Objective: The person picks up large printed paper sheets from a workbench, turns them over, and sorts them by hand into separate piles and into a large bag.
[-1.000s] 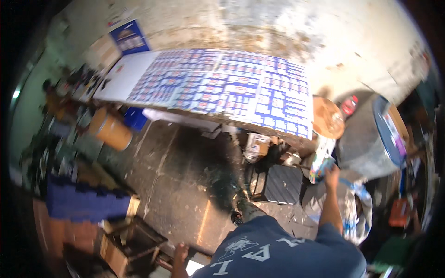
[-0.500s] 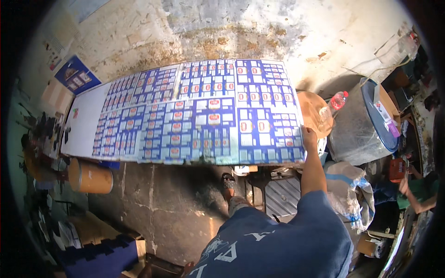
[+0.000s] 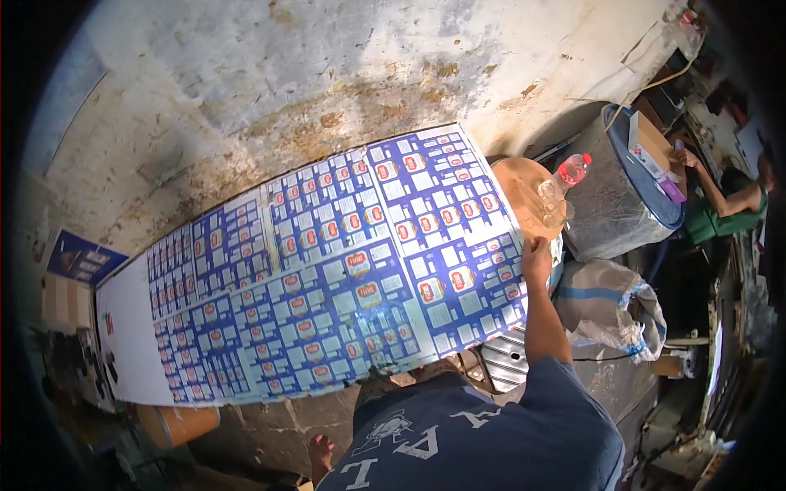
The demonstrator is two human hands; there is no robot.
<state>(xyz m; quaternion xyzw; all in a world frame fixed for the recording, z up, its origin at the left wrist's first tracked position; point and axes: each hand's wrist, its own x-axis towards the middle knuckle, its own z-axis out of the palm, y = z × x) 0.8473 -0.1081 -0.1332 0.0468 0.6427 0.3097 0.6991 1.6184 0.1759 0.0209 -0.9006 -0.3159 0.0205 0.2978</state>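
Note:
A long table (image 3: pixel 123 338) stretches in front of me, its top covered with blue-and-white printed sheets (image 3: pixel 327 303) that bear red labels. My right hand (image 3: pixel 536 259) is closed on the table's right edge, with the fingers curled at the rim. At the lower edge, beside my shirt, my left hand (image 3: pixel 321 452) hangs below the tabletop. Its fingers look loosely apart, and no object shows in them. Just past my right hand are a round brown lid (image 3: pixel 517 192) and a clear bottle with a red label and cap (image 3: pixel 574 169).
A wrapped drum with a blue lid (image 3: pixel 610 200) stands at the right, an open cardboard box (image 3: pixel 652 146) on top. Below it is a woven sack (image 3: pixel 602 303). A co-worker in green (image 3: pixel 725 217) reaches toward the box. A brown drum (image 3: pixel 184 423) sits under the table's left end.
My view has tilted and come nearer the table, which now fills more of the lower picture. My left hand has come into fuller view. The co-worker's arm has risen toward the box.

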